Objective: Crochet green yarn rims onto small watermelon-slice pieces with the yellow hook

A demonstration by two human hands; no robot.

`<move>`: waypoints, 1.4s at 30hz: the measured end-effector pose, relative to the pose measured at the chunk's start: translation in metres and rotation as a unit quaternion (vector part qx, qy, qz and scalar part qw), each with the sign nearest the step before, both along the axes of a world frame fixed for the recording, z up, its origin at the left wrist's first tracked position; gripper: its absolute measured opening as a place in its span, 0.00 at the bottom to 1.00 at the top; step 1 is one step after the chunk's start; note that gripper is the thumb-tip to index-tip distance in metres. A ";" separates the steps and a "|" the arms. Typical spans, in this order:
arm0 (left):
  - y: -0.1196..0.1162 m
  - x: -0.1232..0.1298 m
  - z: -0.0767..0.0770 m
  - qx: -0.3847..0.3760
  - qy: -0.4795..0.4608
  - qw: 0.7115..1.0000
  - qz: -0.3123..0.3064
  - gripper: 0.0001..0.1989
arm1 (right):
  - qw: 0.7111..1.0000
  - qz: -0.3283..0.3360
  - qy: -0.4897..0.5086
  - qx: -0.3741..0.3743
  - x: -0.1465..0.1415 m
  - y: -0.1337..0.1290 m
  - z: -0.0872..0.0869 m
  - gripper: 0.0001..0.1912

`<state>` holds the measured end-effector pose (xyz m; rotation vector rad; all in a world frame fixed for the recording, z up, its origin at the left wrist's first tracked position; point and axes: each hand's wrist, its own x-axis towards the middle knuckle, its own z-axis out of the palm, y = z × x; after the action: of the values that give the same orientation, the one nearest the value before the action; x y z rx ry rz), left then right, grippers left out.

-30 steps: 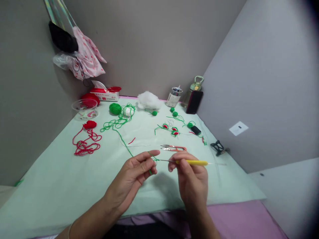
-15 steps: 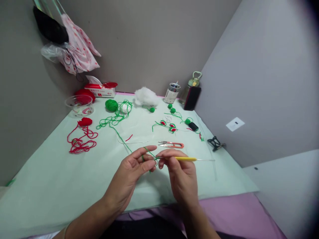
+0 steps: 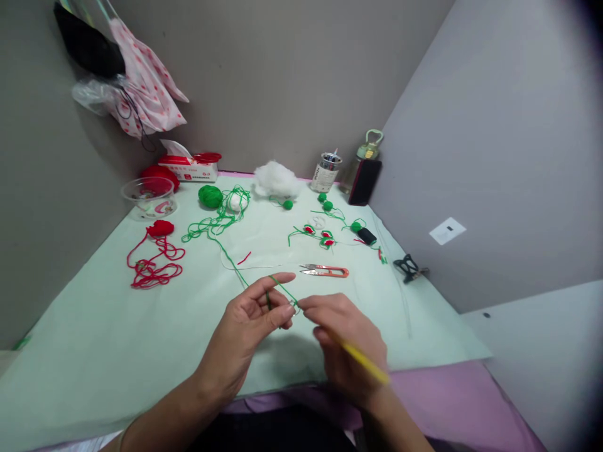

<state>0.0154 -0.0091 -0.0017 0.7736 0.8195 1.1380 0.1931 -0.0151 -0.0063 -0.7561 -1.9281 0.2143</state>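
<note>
Gripping the hook (image 3: 363, 360) in the right hand (image 3: 351, 329), with fingers curled round a handle slanting from far left to near right. Pinching the green yarn (image 3: 284, 289) in the left hand (image 3: 252, 319), with forefinger outstretched, just left of the right fingertips.

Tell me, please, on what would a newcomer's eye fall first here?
Probably on the slim yellow stick-shaped tool in the right hand, low and right of centre, near the thin green yarn strand running over the left hand. Next might come the loosely looped bright red yarn at the left, then the fluffy white mass before the grey back wall.
</note>
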 end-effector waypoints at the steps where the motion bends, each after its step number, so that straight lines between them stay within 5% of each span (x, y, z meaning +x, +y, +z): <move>1: 0.000 0.001 0.000 -0.015 -0.018 1.000 -0.011 0.19 | 0.998 -0.019 -0.046 0.050 -0.001 -0.001 -0.001 0.15; 3: 0.000 0.002 0.002 -0.058 -0.066 0.995 -0.047 0.23 | 0.989 -0.060 -0.089 0.104 -0.003 -0.002 -0.005 0.21; 5: 0.002 0.001 0.004 -0.104 -0.105 0.986 -0.080 0.25 | 0.992 -0.072 -0.055 0.082 -0.005 -0.003 -0.009 0.24; 8: 0.006 -0.003 0.005 -0.131 -0.110 0.982 -0.075 0.22 | 0.993 -0.029 0.099 -0.056 -0.004 0.000 -0.010 0.18; 11: 0.006 -0.003 0.004 -0.093 -0.059 0.993 -0.039 0.19 | 0.941 0.050 0.276 -0.191 -0.004 0.004 -0.007 0.13; 13: 0.003 0.000 0.001 -0.045 -0.018 0.999 -0.017 0.19 | 0.923 0.070 0.305 -0.223 -0.006 0.004 -0.007 0.13; 17: -0.004 0.007 -0.002 -0.007 -0.006 1.000 0.009 0.26 | 0.984 -0.040 0.123 -0.123 -0.012 -0.003 -0.014 0.18; 20: -0.002 0.006 0.000 -0.068 -0.060 0.995 -0.032 0.26 | 0.992 -0.063 0.089 -0.060 -0.013 -0.004 -0.020 0.24; 23: 0.004 -0.001 0.005 -0.118 -0.091 0.987 -0.059 0.21 | 0.975 -0.056 0.194 -0.097 -0.011 0.001 -0.017 0.15; 29: 0.005 -0.003 0.006 -0.076 -0.064 0.994 -0.039 0.15 | 0.869 0.073 0.405 -0.276 -0.012 0.009 -0.005 0.10; 34: -0.001 0.004 0.008 -0.058 -0.043 0.997 -0.025 0.19 | 0.879 0.109 0.374 -0.276 -0.020 0.009 -0.012 0.08; 42: -0.001 -0.002 0.009 -0.110 -0.111 0.984 -0.082 0.28 | 0.871 0.079 0.398 -0.276 -0.015 0.010 -0.014 0.08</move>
<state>0.0137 -0.0106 0.0074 0.5092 0.6679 0.9482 0.1780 -0.0047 -0.0201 -0.7093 -1.1191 1.0457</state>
